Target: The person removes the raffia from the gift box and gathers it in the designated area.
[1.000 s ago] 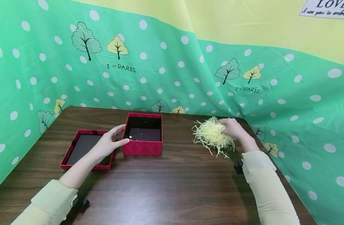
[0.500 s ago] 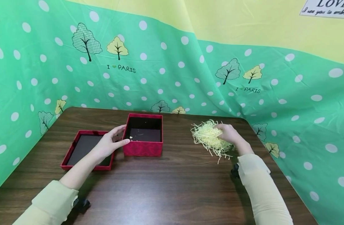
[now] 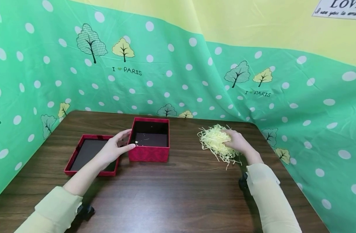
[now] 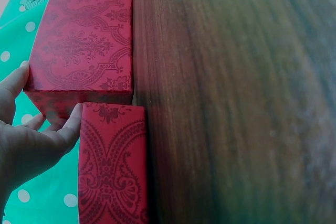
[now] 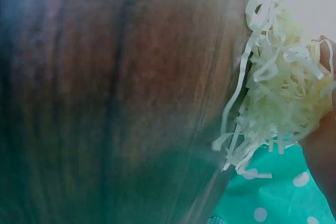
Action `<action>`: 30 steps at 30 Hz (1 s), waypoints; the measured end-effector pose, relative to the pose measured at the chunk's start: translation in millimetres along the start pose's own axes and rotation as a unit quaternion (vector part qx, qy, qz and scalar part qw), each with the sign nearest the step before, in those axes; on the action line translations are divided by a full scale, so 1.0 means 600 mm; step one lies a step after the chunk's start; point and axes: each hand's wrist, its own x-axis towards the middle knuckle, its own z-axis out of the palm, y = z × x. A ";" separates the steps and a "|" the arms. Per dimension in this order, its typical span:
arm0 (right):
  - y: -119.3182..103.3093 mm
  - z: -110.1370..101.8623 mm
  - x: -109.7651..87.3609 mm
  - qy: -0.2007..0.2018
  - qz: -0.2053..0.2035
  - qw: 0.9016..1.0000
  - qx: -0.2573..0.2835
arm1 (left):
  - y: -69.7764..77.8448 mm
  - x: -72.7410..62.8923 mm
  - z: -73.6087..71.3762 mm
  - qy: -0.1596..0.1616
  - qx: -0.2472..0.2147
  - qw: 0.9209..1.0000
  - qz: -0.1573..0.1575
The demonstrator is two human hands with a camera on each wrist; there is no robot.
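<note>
A red patterned gift box [image 3: 149,153] with a dark inside stands on the table, holding a few loose shreds on its floor. My left hand [image 3: 111,149] holds it at its left side, the thumb at the front left corner and the other fingers farther back. In the left wrist view the fingertips lie against the wall of the box [image 4: 84,38]. At the right, my right hand [image 3: 237,141] grips a nest of pale yellow shredded paper [image 3: 214,139]; its fingertips are hidden in the strands. Loose shredded paper [image 5: 286,87] hangs off the hand in the right wrist view.
A red box lid [image 3: 90,155] lies with its dark inside up, left of the box and under the left forearm. The brown wooden table [image 3: 172,194] ends at a green dotted curtain [image 3: 178,77] at the back and sides.
My right hand has shifted slightly left and toward me with the shredded paper, its fingers deeper in the strands. The left hand and the box stay in place.
</note>
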 end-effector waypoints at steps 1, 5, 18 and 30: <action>0.000 -0.001 -0.002 0.001 -0.003 1.000 0.003 | 0.001 0.000 0.000 0.000 0.000 1.000 0.000; -0.001 -0.006 -0.007 0.001 -0.015 1.000 0.013 | 0.003 -0.001 0.001 0.000 0.002 1.000 -0.002; -0.036 -0.059 -0.021 0.006 -0.007 1.000 0.009 | 0.004 -0.002 -0.001 0.000 0.007 1.000 -0.009; -0.082 -0.099 -0.033 0.046 -0.022 0.999 -0.016 | 0.008 0.000 -0.006 -0.005 0.022 1.000 -0.004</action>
